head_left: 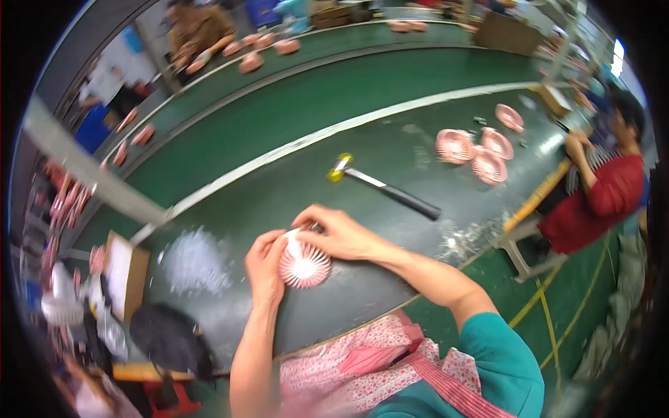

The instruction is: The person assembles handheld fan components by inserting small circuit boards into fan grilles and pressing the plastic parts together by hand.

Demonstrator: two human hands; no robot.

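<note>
Both of my hands are on a round pink slatted cover (306, 267), like a small fan grille, at the near edge of the bench. My left hand (265, 270) curls around its left side. My right hand (333, 233) grips its top, thumb laid across it and fingers bent over the far rim. Something small and dark shows between the right fingers, too covered to name. Beyond my hands a hammer (387, 188) with a yellow head and black handle lies on the dark bench (279, 198).
A pile of small clear pieces (196, 261) lies left, near an open cardboard box (127, 275) and a black bag (171, 340). Several pink slatted covers (488, 169) sit at right. A co-worker in red (603, 181) sits beyond. A green conveyor belt (320, 104) runs behind.
</note>
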